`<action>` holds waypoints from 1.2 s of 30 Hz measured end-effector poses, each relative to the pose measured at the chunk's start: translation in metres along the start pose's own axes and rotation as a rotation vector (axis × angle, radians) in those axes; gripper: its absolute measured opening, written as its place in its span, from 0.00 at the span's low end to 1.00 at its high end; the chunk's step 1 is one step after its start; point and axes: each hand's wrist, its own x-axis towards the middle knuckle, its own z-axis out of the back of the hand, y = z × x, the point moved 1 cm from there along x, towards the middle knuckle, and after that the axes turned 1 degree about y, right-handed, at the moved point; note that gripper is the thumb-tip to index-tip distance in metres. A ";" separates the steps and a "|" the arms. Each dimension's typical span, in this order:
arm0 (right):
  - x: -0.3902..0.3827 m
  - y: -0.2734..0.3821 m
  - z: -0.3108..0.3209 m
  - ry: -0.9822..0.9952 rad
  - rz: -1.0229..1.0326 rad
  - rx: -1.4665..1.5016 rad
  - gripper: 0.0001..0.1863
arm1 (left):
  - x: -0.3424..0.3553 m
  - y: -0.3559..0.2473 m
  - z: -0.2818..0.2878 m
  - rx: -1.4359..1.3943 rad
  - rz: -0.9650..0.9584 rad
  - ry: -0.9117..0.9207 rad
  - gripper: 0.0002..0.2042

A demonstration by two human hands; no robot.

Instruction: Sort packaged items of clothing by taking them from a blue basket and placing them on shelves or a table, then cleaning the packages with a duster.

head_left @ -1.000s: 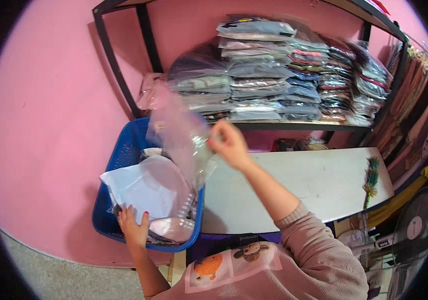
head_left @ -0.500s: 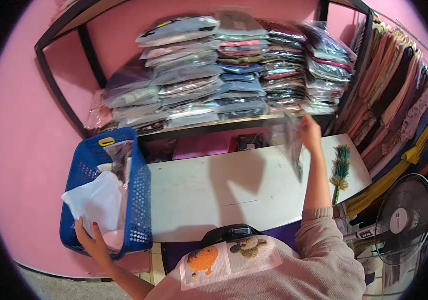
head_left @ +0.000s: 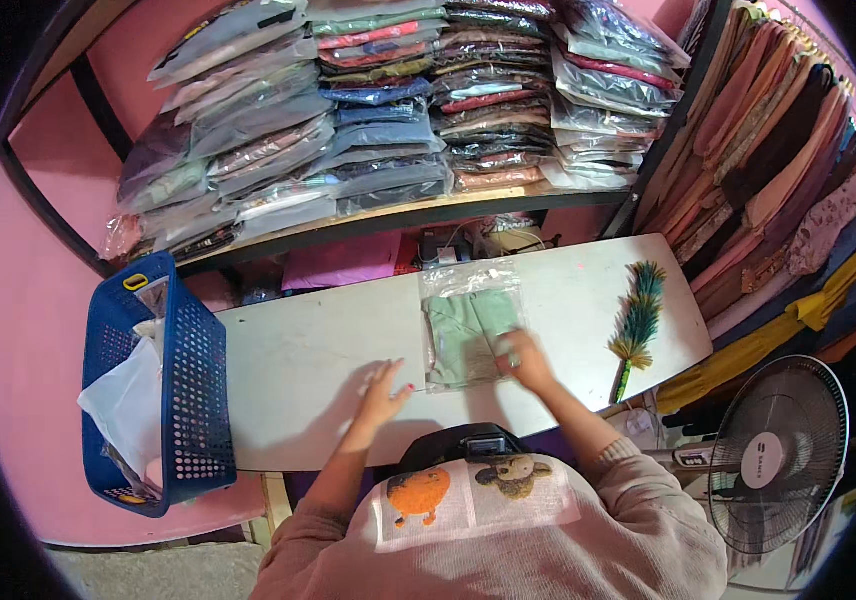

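White table (head_left: 298, 370) lies under both your hands. Your left hand (head_left: 383, 392) is spread flat near the front edge, fingers open, holding nothing. Your right hand (head_left: 526, 362) rests open on the near right corner of the bag (head_left: 471, 325), pressing rather than gripping it. That clear bag, with a folded green garment inside, lies flat mid-table, reaching toward the back edge. A feather (head_left: 636, 322) lies near the right end. A blue basket (head_left: 173, 390) stands off the left end. Bagged clothes (head_left: 388, 110) stack on the shelf beyond.
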 end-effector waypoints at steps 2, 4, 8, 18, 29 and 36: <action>-0.025 -0.061 0.044 -0.355 -0.264 -0.233 0.24 | 0.006 -0.004 -0.036 -0.038 -0.064 0.059 0.29; -0.057 -0.109 0.082 -0.110 -0.903 -0.611 0.27 | 0.003 -0.019 -0.045 0.336 -0.038 0.295 0.32; -0.115 -0.137 0.087 -0.358 -1.225 -0.654 0.26 | -0.007 -0.026 -0.057 0.456 0.020 0.368 0.31; -0.068 -0.021 -0.010 0.306 0.053 -0.113 0.27 | -0.021 -0.023 -0.050 0.540 -0.003 0.279 0.32; -0.029 -0.107 0.031 0.000 -0.470 -0.302 0.32 | -0.020 0.021 0.003 0.734 -0.075 0.301 0.29; -0.048 -0.051 -0.007 0.050 -0.039 -0.094 0.33 | 0.012 0.037 0.012 0.743 0.314 -0.117 0.33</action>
